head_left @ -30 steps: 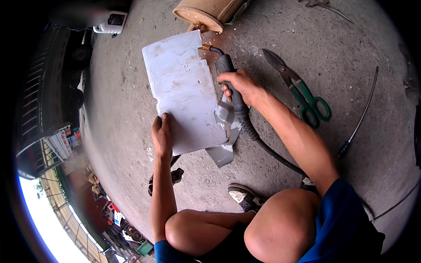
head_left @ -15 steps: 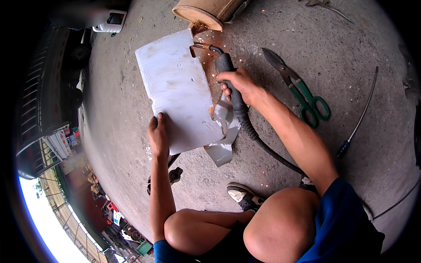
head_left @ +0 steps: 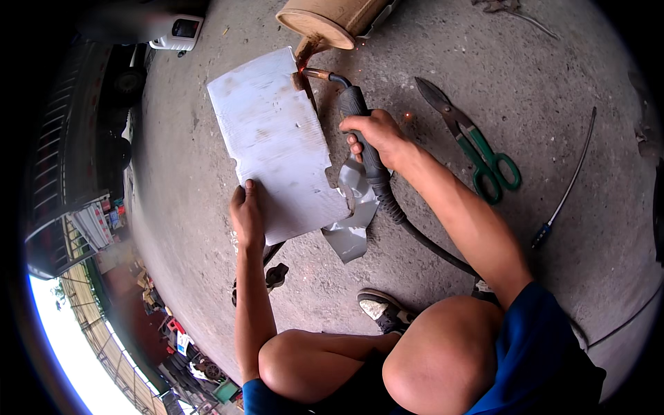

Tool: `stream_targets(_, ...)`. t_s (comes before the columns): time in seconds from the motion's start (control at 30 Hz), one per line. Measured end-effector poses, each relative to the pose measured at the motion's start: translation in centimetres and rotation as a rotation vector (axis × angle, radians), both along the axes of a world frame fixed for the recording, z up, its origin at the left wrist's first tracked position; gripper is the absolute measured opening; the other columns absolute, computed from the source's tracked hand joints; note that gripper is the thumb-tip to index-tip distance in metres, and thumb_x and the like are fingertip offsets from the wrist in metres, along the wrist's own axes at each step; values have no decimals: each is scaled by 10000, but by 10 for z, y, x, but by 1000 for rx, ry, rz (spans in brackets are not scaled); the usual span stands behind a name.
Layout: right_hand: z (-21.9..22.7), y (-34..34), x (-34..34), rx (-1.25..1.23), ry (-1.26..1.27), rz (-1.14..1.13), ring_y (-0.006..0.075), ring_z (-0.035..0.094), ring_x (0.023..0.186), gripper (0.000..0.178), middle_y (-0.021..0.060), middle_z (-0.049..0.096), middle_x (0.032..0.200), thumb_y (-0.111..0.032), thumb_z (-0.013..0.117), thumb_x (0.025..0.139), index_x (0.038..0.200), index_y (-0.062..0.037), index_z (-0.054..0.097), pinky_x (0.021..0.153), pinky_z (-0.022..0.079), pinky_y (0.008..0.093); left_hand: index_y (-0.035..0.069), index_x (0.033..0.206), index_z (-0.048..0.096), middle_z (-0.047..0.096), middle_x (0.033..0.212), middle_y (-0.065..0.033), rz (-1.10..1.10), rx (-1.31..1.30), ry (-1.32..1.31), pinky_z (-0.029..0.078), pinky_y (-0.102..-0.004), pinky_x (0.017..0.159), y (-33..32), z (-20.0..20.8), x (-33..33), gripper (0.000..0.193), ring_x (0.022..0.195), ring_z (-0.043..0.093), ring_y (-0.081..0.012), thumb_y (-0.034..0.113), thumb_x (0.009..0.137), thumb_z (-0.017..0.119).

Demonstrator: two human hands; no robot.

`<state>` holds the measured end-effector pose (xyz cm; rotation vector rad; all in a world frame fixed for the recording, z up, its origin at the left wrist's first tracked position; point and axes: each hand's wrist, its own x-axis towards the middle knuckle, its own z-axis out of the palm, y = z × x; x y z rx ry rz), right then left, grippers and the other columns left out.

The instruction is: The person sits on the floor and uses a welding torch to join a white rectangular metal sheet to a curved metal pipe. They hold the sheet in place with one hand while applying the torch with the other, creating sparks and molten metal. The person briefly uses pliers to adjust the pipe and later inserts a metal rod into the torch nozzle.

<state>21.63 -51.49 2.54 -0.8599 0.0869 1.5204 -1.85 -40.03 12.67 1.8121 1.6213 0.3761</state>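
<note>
My left hand grips the lower left edge of a white board, thumb on top, holding it up in front of me. The board's right edge is notched, with brownish marks on its face. My right hand is wrapped round the dark handle of a welding torch. Its copper-coloured nozzle points left at the board's upper right corner, where a small red glow shows. Just behind that corner is a rusty metal piece beside a tan cylinder; whether they are joined I cannot tell.
Green-handled tin snips lie on the concrete to the right, with a long thin rod with a blue handle beyond. Bent grey sheet scraps lie below the board. The torch cable runs toward my knee. A white jug stands far left.
The board has tilted and shifted slightly left at its top. The torch tip now shows a red glow at the corner, and the scattered sparks have mostly gone.
</note>
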Motion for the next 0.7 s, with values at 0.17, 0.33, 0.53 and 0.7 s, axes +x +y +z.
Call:
stream_targets(0.17,0,1,1,-15,-17,6,82,474,467,131,-13,503,588,-134,628,783,724,-77,526,433,404,269,-18,875,569,428,671,45,-43,25,-2,315,-251,551,-8,-1,8,352,620,336,-68,308,968,472)
stream_targets(0.33,2,2,0,-20,-40,23,85,470,467,131,-3,502,591,-133,625,783,726,-70,525,435,408,275,-3,818,543,414,660,42,-53,10,-3,313,-259,548,-7,-3,5,355,616,331,-70,311,967,472)
stream_targets(0.53,-3,4,-1,7,-48,-7,92,476,470,122,4,503,597,-116,625,780,737,-55,528,432,417,284,-1,802,532,407,644,34,-100,44,85,315,-266,544,-6,-2,3,357,611,326,-76,311,965,474)
stream_targets(0.7,1,2,-1,-15,-50,13,77,480,471,123,-7,513,596,-135,638,781,744,-80,535,429,417,276,-21,841,548,455,678,20,-71,12,46,339,-271,571,-8,2,6,369,634,353,-82,317,967,470)
